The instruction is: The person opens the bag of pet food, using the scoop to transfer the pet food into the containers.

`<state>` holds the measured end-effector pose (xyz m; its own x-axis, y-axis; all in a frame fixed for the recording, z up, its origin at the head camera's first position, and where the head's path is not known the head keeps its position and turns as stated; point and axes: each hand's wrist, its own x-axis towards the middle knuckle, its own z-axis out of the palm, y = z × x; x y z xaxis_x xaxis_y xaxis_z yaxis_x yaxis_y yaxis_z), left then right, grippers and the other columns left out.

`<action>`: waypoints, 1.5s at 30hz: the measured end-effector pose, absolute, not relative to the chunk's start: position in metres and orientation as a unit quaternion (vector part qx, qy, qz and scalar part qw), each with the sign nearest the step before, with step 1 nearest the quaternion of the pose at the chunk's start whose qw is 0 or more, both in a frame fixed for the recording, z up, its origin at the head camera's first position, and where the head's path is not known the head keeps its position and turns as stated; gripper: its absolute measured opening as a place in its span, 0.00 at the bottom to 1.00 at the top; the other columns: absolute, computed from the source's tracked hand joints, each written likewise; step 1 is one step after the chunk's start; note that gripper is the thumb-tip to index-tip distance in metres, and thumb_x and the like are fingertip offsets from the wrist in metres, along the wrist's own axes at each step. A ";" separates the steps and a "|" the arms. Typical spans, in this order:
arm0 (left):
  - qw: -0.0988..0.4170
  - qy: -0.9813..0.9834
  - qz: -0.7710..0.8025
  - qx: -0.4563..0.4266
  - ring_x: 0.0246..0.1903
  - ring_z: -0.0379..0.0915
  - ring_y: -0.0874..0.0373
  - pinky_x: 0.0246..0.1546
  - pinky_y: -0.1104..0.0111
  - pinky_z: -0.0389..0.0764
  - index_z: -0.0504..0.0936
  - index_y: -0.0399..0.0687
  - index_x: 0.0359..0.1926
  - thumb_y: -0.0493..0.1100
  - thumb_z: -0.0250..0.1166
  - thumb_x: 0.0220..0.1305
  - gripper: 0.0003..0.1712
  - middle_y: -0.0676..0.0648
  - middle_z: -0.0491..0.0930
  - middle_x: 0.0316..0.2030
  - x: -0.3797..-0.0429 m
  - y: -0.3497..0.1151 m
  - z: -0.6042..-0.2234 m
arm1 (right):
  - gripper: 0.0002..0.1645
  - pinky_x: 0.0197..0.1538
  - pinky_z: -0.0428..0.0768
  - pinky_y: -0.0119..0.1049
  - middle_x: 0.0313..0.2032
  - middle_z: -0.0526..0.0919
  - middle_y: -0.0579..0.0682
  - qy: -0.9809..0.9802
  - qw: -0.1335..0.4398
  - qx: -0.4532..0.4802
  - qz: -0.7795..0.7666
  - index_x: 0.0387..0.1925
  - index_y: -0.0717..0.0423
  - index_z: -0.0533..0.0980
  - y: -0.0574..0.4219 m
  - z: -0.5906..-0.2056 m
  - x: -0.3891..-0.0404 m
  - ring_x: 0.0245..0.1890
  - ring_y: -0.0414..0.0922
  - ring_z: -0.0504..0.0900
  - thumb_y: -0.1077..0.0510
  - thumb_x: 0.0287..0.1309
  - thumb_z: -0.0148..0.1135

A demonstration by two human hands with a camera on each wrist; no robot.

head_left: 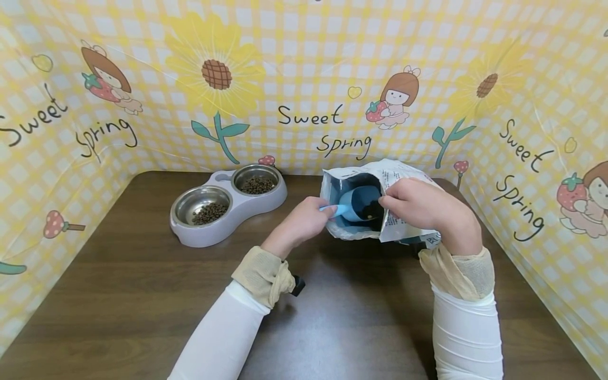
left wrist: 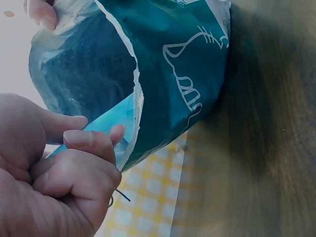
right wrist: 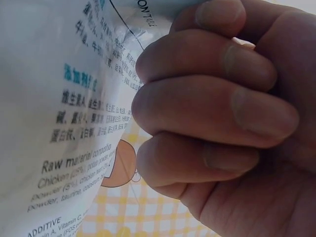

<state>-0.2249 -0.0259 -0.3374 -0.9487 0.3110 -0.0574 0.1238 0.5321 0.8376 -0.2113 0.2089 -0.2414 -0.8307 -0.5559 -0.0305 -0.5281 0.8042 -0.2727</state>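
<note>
A blue scoop [head_left: 352, 205] lies within the mouth of a white and teal pet food bag [head_left: 408, 224], which is tipped on its side toward the left. My left hand [head_left: 306, 219] pinches the scoop's handle at the opening; the left wrist view shows its thumb and fingers curled round the light blue handle. With my right hand [head_left: 420, 206] I grip the bag's upper edge, fingers curled tight in the right wrist view. Dark kibble shows beside the scoop, deep in the bag. How full the scoop is, I cannot tell.
Left of the bag, a pale lilac double feeder [head_left: 247, 208] holds two steel bowls, each with some brown kibble [head_left: 210, 213]. A yellow checked cloth [head_left: 304, 79] with printed flowers surrounds the brown wooden table [head_left: 119, 295] at the back and sides.
</note>
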 end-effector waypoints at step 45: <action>0.212 0.813 0.532 0.100 0.11 0.53 0.62 0.10 0.74 0.54 0.82 0.38 0.34 0.50 0.51 0.75 0.23 0.50 0.67 0.17 -0.226 -0.046 -0.340 | 0.28 0.20 0.64 0.34 0.10 0.61 0.42 0.949 0.063 -0.277 -0.136 0.09 0.51 0.67 0.208 -0.242 -0.211 0.11 0.42 0.64 0.58 0.69 0.47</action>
